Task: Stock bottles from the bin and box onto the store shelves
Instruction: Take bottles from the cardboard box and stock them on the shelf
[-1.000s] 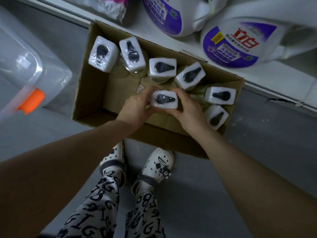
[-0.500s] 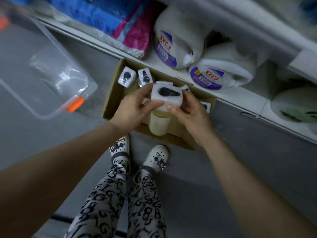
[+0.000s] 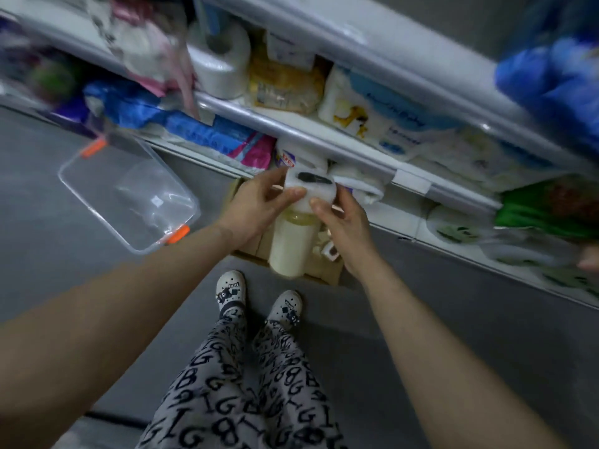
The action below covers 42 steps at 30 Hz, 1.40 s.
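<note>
Both hands are holding one bottle (image 3: 293, 244) upright in the air, long axis roughly vertical, its base hanging toward the floor (image 3: 421, 319) and its wrapped white cap (image 3: 310, 188) facing up at the camera. The left hand (image 3: 256, 205) is curling onto the cap's left side, thumb pressing the near edge; the right hand (image 3: 343, 222) is pinching the cap's right side, so fingers (image 3: 319, 202) of both hands are closing on the cap, not the pale cream body. Below the fingers the cardboard box (image 3: 324, 270) is sitting on the floor, mostly hidden by the bottle. Beyond the fingers the store shelves (image 3: 324, 137) are carrying blurred packaged goods. Left of the fingers a clear plastic bin (image 3: 97, 196) with orange latches is lying on the floor.
</note>
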Each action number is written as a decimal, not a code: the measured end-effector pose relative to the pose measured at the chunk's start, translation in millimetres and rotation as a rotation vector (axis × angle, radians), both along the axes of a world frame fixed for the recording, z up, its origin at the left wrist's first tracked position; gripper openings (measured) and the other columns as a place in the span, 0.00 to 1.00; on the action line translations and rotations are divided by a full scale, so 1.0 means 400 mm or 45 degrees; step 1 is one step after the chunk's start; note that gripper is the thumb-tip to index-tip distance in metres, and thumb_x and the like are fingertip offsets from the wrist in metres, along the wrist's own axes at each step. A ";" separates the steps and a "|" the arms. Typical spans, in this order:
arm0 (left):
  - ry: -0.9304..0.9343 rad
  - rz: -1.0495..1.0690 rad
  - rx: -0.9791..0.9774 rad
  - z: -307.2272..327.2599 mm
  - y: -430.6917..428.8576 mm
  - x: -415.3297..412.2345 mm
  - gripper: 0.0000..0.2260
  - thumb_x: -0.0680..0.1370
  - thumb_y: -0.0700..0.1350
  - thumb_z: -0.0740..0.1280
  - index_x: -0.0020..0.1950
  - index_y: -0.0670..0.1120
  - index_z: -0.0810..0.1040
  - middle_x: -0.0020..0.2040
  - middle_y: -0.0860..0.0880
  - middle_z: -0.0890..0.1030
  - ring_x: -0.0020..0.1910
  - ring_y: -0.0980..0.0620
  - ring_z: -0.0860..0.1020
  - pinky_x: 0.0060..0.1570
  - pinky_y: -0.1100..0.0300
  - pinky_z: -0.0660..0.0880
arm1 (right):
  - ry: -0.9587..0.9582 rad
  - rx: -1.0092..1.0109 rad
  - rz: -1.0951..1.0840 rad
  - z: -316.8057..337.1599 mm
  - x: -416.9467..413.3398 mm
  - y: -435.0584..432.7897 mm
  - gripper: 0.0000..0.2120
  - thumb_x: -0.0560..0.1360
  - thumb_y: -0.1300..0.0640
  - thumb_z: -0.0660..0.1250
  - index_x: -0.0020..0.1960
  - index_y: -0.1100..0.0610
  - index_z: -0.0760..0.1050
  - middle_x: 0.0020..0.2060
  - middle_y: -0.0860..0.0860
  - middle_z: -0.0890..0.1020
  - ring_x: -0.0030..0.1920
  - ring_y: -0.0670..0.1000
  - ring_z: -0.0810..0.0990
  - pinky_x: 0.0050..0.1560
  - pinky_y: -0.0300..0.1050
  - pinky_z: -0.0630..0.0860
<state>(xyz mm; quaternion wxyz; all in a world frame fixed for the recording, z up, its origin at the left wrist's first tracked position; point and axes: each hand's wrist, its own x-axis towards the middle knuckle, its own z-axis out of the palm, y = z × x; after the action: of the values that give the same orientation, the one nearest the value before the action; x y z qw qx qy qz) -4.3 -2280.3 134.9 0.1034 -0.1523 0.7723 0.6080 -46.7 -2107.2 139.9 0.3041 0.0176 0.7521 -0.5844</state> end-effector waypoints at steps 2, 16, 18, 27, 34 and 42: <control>0.022 0.009 -0.029 0.062 0.000 0.000 0.10 0.79 0.52 0.67 0.61 0.55 0.76 0.51 0.60 0.81 0.49 0.67 0.80 0.50 0.67 0.77 | 0.017 -0.002 -0.006 0.063 0.003 -0.002 0.15 0.79 0.55 0.67 0.66 0.51 0.74 0.56 0.47 0.83 0.54 0.42 0.82 0.54 0.40 0.79; 0.211 0.143 -0.184 0.492 -0.034 0.025 0.34 0.65 0.70 0.65 0.58 0.46 0.80 0.49 0.46 0.83 0.48 0.45 0.83 0.49 0.43 0.80 | 0.208 -0.140 0.067 0.464 -0.002 -0.036 0.14 0.75 0.48 0.71 0.60 0.49 0.79 0.56 0.50 0.84 0.57 0.52 0.83 0.61 0.59 0.78; 0.238 0.169 -0.194 0.536 -0.052 0.029 0.31 0.67 0.67 0.68 0.58 0.45 0.80 0.49 0.45 0.83 0.49 0.46 0.83 0.52 0.44 0.80 | 0.243 -0.158 0.105 0.509 -0.008 -0.052 0.14 0.74 0.49 0.71 0.59 0.50 0.80 0.55 0.50 0.85 0.57 0.52 0.83 0.62 0.59 0.77; 0.361 0.307 -0.342 0.704 -0.183 0.056 0.24 0.71 0.65 0.70 0.50 0.45 0.80 0.40 0.50 0.81 0.35 0.56 0.77 0.35 0.59 0.76 | 0.303 -0.263 0.221 0.708 -0.005 -0.184 0.12 0.79 0.59 0.67 0.61 0.61 0.78 0.53 0.55 0.85 0.48 0.51 0.85 0.41 0.40 0.80; 0.444 0.331 -0.337 0.795 -0.369 0.104 0.32 0.67 0.70 0.68 0.59 0.48 0.80 0.50 0.50 0.83 0.46 0.49 0.84 0.47 0.45 0.82 | 0.431 -0.270 0.277 0.812 0.037 -0.363 0.13 0.79 0.54 0.68 0.62 0.56 0.79 0.54 0.52 0.85 0.53 0.52 0.84 0.54 0.49 0.82; 0.541 0.323 -0.486 0.916 -0.646 0.175 0.26 0.73 0.65 0.69 0.62 0.48 0.79 0.52 0.51 0.83 0.51 0.54 0.82 0.51 0.49 0.81 | 0.509 -0.372 0.329 0.902 0.094 -0.638 0.13 0.79 0.53 0.68 0.63 0.54 0.78 0.53 0.51 0.85 0.53 0.51 0.85 0.53 0.46 0.82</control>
<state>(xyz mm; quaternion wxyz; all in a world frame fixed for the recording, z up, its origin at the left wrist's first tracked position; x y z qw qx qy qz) 65.7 -2538.8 501.4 -0.1675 -0.1335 0.8517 0.4783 -9.3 -2362.3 500.8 0.2211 -0.2381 0.7011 -0.6347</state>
